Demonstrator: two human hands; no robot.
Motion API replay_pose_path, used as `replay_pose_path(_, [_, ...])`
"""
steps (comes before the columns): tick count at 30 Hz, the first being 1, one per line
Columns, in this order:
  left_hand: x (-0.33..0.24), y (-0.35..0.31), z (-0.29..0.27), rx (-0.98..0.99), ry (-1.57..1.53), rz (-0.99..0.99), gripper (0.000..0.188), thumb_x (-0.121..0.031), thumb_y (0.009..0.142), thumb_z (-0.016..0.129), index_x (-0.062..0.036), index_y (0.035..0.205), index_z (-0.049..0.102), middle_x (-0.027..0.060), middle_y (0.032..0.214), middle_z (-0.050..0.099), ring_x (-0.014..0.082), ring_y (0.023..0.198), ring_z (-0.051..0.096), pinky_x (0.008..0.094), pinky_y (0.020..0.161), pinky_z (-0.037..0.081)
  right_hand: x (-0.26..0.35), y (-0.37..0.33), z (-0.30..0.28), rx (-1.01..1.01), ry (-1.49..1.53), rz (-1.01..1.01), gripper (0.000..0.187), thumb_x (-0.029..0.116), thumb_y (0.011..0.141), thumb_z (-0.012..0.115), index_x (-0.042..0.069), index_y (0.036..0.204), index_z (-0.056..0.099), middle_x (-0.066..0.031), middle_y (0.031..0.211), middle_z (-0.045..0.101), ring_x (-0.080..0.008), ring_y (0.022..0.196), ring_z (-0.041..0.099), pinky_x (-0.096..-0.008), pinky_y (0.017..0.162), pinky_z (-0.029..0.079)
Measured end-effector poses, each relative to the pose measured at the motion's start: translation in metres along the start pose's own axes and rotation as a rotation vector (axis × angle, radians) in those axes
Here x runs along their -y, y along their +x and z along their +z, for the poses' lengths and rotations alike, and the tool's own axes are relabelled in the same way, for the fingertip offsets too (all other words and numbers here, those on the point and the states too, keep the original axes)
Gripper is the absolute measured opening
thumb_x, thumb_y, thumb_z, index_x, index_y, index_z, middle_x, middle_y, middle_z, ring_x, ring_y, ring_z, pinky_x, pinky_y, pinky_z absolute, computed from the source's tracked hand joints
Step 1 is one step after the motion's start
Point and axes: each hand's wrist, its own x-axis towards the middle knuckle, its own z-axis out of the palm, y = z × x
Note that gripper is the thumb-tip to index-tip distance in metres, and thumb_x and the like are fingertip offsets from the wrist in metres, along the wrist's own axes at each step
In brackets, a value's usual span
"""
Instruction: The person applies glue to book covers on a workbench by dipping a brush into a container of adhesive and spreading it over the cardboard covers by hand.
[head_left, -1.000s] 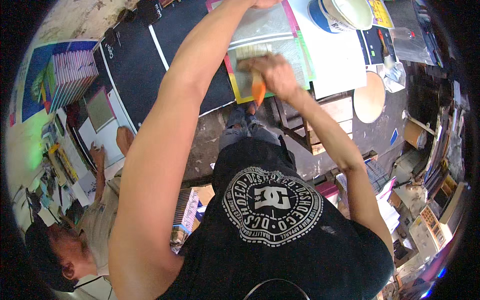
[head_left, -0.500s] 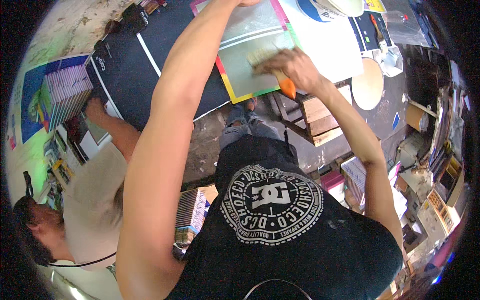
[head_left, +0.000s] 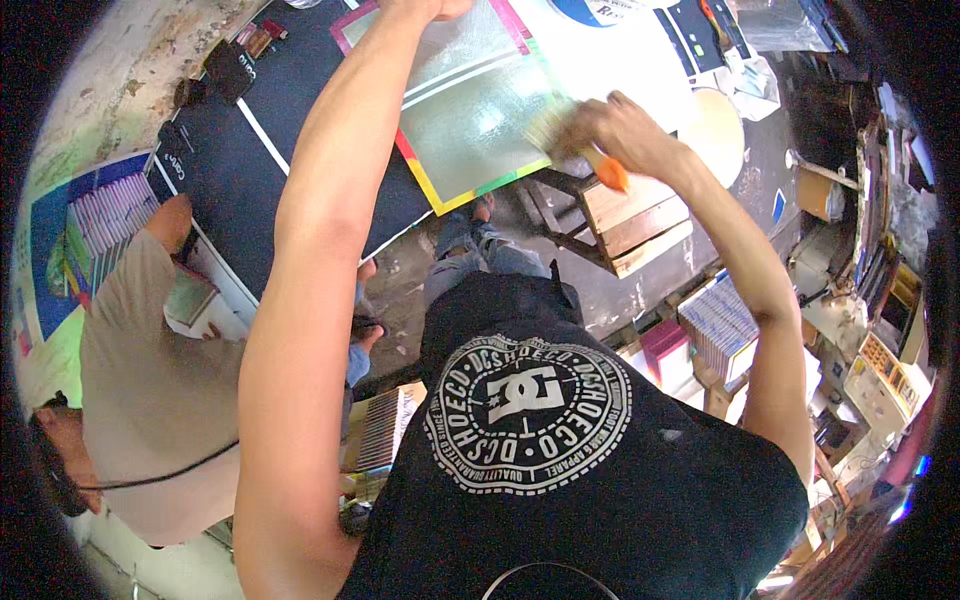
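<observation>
My right hand (head_left: pixel 628 138) is closed around a flat paintbrush (head_left: pixel 611 172) with an orange handle and pale bristles. The bristles are smeared by motion over the right edge of a shiny, wet-looking grey sheet (head_left: pixel 480 130). Red, yellow and green strips border this sheet, and a white line parts it from a similar pink-edged sheet (head_left: pixel 455 52) beyond. At the top edge of the picture, my left hand (head_left: pixel 440 8) is over the far sheet. It is partly cut off, so whether its fingers hold anything is hidden.
A dark board (head_left: pixel 240 190) with white lines lies left of the sheets. A co-worker in a beige shirt (head_left: pixel 165 350) bends close on my left, beside stacked books (head_left: pixel 112 212). Right are a blue-and-white tub (head_left: pixel 590 10), a wooden stool (head_left: pixel 632 222) and a round pale board (head_left: pixel 718 130).
My right hand and the brush have moved right across the near sheet to its right edge. The co-worker has leaned further down. The whole view has shifted slightly.
</observation>
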Motion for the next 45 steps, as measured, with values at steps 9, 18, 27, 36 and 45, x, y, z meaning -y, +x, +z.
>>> replay_pose_path(9, [0.038,-0.112,0.099,-0.777,-0.243,0.086,0.051,-0.039,0.084,0.069,0.0002,0.116,0.058,0.0225,0.120,0.051,0.0388,0.120,0.047,0.0579,0.093,0.040,0.015,-0.095,-0.058,-0.490,0.779,0.495,0.015,0.008,0.084,0.074,0.004,0.099,0.073,-0.0082,0.098,0.071,-0.0178,0.092,0.067,-0.0336,0.085,0.052])
replay_pose_path(18, [0.005,-0.207,0.144,-0.237,-0.049,0.007,0.097,-0.057,0.066,0.080,0.0044,0.131,0.044,0.0218,0.136,0.043,0.0367,0.128,0.040,0.0582,0.101,0.033,0.041,0.178,0.031,-0.997,0.839,0.553,0.031,0.033,0.084,0.071,0.004,0.091,0.063,-0.0138,0.078,0.069,-0.0284,0.070,0.068,-0.0436,0.067,0.054])
replay_pose_path(27, [0.010,-0.209,0.139,-0.236,-0.094,0.009,0.098,-0.056,0.066,0.080,0.0055,0.132,0.043,0.0182,0.132,0.042,0.0360,0.129,0.039,0.0565,0.100,0.032,-0.028,0.075,0.010,-0.937,0.549,0.964,0.031,0.032,0.091,0.067,0.003,0.078,0.063,-0.0145,0.066,0.066,-0.0268,0.057,0.066,-0.0388,0.053,0.051])
replay_pose_path(36, [0.017,-0.205,0.152,-0.299,-0.079,-0.027,0.096,-0.057,0.062,0.081,0.0048,0.128,0.046,0.0197,0.131,0.044,0.0373,0.126,0.041,0.0581,0.099,0.036,0.077,-0.018,0.044,-0.840,0.655,1.164,0.035,0.035,0.088,0.070,0.001,0.082,0.062,-0.0144,0.070,0.065,-0.0275,0.064,0.064,-0.0383,0.059,0.051])
replay_pose_path(45, [-0.011,-0.216,0.141,-0.357,-0.093,-0.042,0.091,-0.056,0.068,0.077,0.0064,0.128,0.048,0.0205,0.129,0.045,0.0372,0.121,0.045,0.0575,0.096,0.038,-0.015,-0.009,0.013,-1.394,0.781,0.876,0.023,0.023,0.085,0.075,0.004,0.092,0.063,-0.0041,0.078,0.065,-0.0140,0.072,0.062,-0.0332,0.070,0.052])
